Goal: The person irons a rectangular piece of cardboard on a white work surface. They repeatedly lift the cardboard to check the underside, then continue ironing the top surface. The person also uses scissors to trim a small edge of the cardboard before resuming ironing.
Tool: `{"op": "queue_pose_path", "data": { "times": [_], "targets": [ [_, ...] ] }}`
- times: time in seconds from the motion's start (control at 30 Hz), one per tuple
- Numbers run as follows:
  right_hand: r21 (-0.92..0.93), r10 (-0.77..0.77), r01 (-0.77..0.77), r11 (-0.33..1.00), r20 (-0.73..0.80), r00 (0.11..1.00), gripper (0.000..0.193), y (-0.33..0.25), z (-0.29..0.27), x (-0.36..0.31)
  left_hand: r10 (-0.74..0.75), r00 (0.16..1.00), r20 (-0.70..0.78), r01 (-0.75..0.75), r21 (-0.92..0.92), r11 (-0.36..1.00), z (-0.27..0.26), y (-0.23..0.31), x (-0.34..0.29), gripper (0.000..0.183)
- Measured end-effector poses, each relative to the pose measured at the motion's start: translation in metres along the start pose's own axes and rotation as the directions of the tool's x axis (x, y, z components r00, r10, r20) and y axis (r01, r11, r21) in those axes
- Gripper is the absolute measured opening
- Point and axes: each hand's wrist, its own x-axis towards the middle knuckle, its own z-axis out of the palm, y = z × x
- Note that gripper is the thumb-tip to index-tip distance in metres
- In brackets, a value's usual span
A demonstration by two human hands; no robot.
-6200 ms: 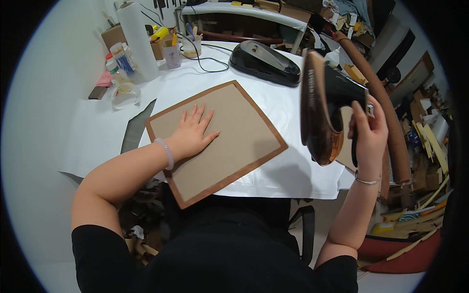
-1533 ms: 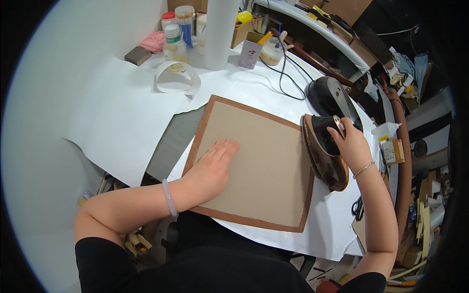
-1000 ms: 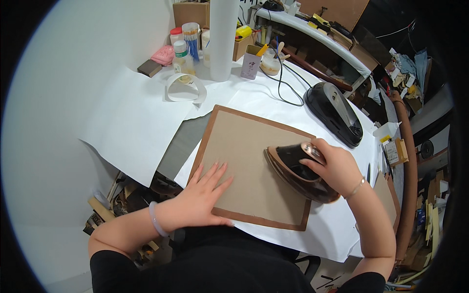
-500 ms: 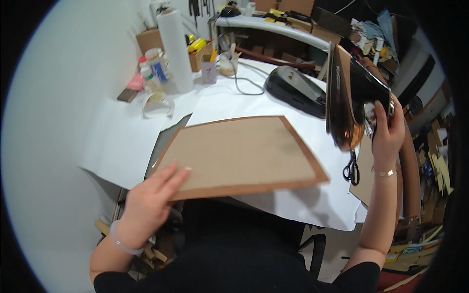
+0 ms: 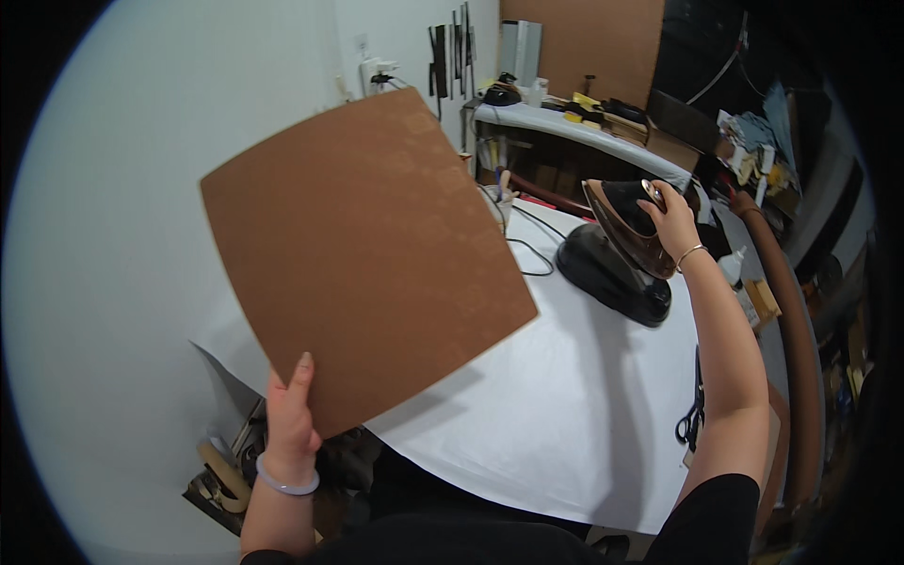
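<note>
My left hand (image 5: 294, 414) grips the lower left corner of a brown leather-like panel (image 5: 367, 254), thumb lying on its front. The panel is raised and tilted above the table, its smooth brown face towards me. Some faint lighter blotches mark that face near its top and right side. At the right, my right hand (image 5: 670, 221) is closed round the handle of a dark clothes iron (image 5: 629, 224). The iron is tilted just over its black base (image 5: 598, 273); whether the two touch, I cannot tell.
White paper (image 5: 527, 424) covers the table. Black scissors (image 5: 690, 426) lie at its right edge, near a small white bottle (image 5: 733, 264). A long brown roll (image 5: 791, 330) runs along the far right. A cord (image 5: 537, 259) loops behind the base. Further back stands a cluttered shelf (image 5: 603, 127).
The panel has been lifted and turned over, from its beige, brown-bordered side to its all-brown side. My right hand has brought the iron down and left, over its base.
</note>
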Motion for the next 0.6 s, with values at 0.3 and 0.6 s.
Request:
{"op": "queue_pose_path", "data": {
  "times": [0.3, 0.6],
  "targets": [
    [0.177, 0.070, -0.165, 0.970, 0.448, 0.891, 0.045, 0.070, 0.036, 0.029, -0.194, 0.979, 0.062, 0.201, -0.130, 0.971, -0.001, -0.046, -0.007, 0.041],
    [0.277, 0.002, -0.061, 0.959, 0.209, 0.978, 0.051, 0.057, 0.008, -0.018, -0.325, 0.936, 0.137, 0.343, -0.146, 0.928, 0.014, -0.053, -0.017, 0.040]
  ]
}}
